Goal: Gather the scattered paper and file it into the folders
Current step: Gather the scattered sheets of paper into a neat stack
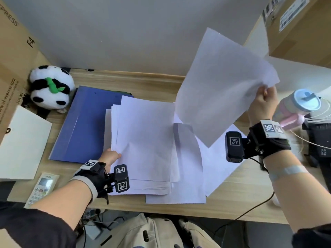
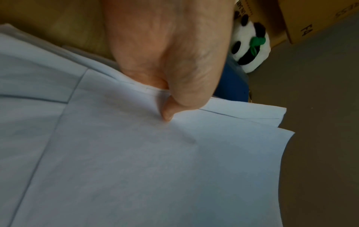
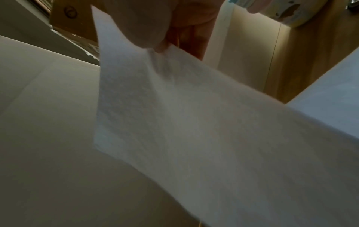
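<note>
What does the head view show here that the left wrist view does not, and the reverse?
Only the head view shows the right hand holding a lifted sheet by its corner, the pink and blue bottle, the remote control and the white box. Only the left wrist view shows the left thumb pressed on top of the paper stack, with its fingers hidden beneath. Both show the left hand at the stack's edge, the blue folder and the panda toy.

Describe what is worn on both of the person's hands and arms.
Left hand and right hand are bare. Each wrist wears a black strap carrying a black camera block and white square-code tags; the left strap has a grey cuff. Dark sleeves are pushed up. A pale adhesive strip crosses the right forearm.
</note>
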